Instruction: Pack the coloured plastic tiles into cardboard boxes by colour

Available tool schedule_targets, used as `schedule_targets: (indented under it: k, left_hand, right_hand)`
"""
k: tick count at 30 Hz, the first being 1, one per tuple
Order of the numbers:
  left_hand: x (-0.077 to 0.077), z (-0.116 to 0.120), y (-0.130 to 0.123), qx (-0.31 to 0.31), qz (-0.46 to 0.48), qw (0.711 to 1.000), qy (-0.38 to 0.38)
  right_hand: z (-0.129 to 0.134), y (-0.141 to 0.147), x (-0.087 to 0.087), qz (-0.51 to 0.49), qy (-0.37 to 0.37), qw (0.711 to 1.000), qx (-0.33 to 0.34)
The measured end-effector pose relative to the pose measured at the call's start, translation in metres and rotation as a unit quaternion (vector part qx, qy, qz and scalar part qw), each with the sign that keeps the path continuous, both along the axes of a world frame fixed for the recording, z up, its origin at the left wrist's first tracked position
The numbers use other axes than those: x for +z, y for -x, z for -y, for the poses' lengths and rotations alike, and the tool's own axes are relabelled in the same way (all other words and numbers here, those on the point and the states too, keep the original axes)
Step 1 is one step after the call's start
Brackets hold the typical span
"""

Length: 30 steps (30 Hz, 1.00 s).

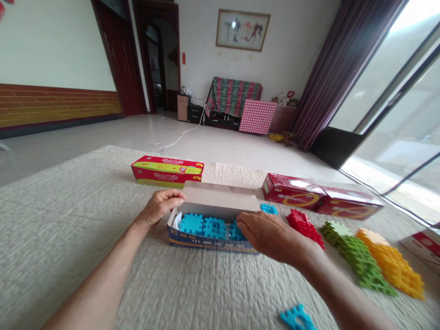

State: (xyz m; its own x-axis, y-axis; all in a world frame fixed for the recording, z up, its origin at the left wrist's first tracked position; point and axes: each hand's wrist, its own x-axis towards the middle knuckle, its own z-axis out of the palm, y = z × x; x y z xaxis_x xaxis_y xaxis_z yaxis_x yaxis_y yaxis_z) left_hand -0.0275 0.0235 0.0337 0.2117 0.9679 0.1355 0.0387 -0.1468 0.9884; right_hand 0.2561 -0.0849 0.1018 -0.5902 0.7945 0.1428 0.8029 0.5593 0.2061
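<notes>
An open dark blue cardboard box (213, 245) lies lengthwise in front of me, its lid flap (220, 195) raised at the back. Blue interlocking building tiles (191, 223) sit in a row inside, with something white at the left end. My left hand (161, 206) is closed on the box's upper left corner, thumb and fingers at the edge by the flap. Over the right end, my right hand (263, 233) curls its fingers down around a blue building tile (234, 231); the hand hides part of the tile and its fingertips.
Tiles lie to the right in red (304, 227), green (360, 261) and yellow (393, 263) stacks. One blue tile (298, 317) is near me, another (268, 209) behind my right hand. A red-yellow box (167, 172) and red boxes (292, 190) stand farther back on the quilted mat (68, 220).
</notes>
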Motion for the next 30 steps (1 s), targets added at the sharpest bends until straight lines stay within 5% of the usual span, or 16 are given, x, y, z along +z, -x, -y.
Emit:
schedule_targets:
  k: [15, 22, 26, 30]
  left_hand:
    - [-0.003, -0.003, 0.004, 0.006, -0.012, 1.000, -0.006]
    - [-0.001, -0.003, 0.011, 0.032, 0.002, 0.999, 0.015]
    - [0.001, 0.000, 0.016, 0.055, 0.016, 0.997, 0.058]
    - [-0.002, 0.001, 0.016, 0.065, 0.022, 0.995, 0.070]
  right_hand:
    - [0.006, 0.009, 0.006, 0.001, 0.048, 0.997, -0.061]
    - [0.014, -0.038, 0.031, -0.196, -0.008, 0.969, -0.152]
    - [0.008, -0.089, 0.014, -0.233, -0.056, 0.948, -0.210]
    - [-0.008, -0.110, -0.023, -0.238, -0.009, 0.951, -0.196]
